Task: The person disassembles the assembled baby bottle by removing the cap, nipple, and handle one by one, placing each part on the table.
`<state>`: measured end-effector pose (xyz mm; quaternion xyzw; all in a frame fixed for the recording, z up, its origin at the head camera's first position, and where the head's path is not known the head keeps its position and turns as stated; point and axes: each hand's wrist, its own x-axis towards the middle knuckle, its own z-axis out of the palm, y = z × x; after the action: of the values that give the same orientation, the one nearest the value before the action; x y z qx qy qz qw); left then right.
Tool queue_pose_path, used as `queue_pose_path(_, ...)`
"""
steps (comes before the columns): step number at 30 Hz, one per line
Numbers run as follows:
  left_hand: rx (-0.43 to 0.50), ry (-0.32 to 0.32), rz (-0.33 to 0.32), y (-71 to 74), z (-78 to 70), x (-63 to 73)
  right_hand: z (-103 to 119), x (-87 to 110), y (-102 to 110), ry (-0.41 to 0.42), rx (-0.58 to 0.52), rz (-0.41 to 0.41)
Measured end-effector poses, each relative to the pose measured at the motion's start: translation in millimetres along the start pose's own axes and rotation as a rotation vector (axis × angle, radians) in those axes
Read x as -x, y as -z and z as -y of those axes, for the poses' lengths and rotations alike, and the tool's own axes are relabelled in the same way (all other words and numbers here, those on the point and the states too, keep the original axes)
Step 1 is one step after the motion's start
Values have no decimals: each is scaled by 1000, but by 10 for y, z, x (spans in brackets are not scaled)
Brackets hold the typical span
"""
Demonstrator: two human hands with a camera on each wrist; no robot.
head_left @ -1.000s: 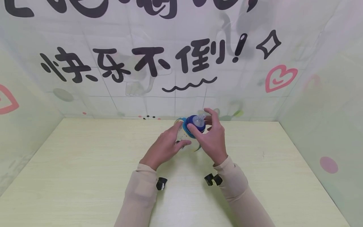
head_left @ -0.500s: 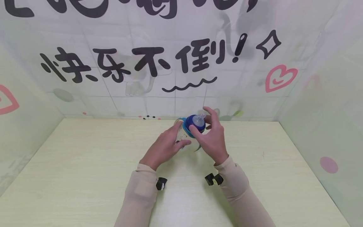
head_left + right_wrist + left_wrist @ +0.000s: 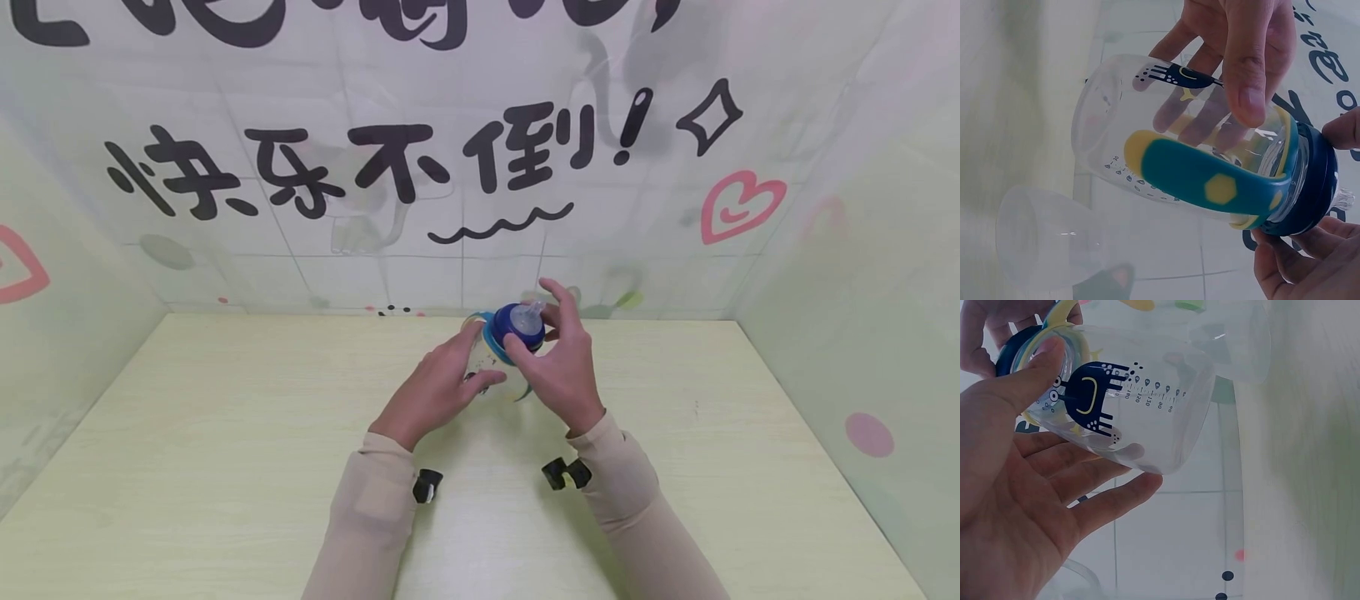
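A clear baby bottle [image 3: 1147,100] is tilted in both hands near the back of the table. It has a navy collar [image 3: 517,327], a clear nipple [image 3: 528,317] and a teal-and-yellow handle [image 3: 1204,178]. My left hand [image 3: 438,379] holds the bottle's body, thumb on one side and fingers around the other. A dark cartoon animal [image 3: 1091,394] and a measuring scale are printed on the clear wall. With thumb and fingers, my right hand [image 3: 561,367] pinches the collar, its index finger raised beside the nipple.
Behind the bottle stands a clear cup-shaped piece [image 3: 1041,237] on the pale wooden table [image 3: 247,433]. A white printed backdrop [image 3: 300,225] rises at the table's back edge, with side panels to left and right.
My right thumb has shifted slightly to the right along the collar, and its index finger has risen a little. The left hand and the bottle's body stay in place.
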<state>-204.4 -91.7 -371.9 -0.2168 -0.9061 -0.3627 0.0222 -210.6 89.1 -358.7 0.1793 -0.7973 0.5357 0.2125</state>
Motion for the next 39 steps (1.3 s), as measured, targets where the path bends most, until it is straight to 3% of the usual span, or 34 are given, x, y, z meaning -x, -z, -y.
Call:
queue_pose_path(24, 25, -16, 2, -15, 7, -10, 37, -19, 82, 30, -1, -24)
queue_pose_path(39, 11, 13, 5, -10, -6, -1, 4, -63, 217, -4, 7, -102)
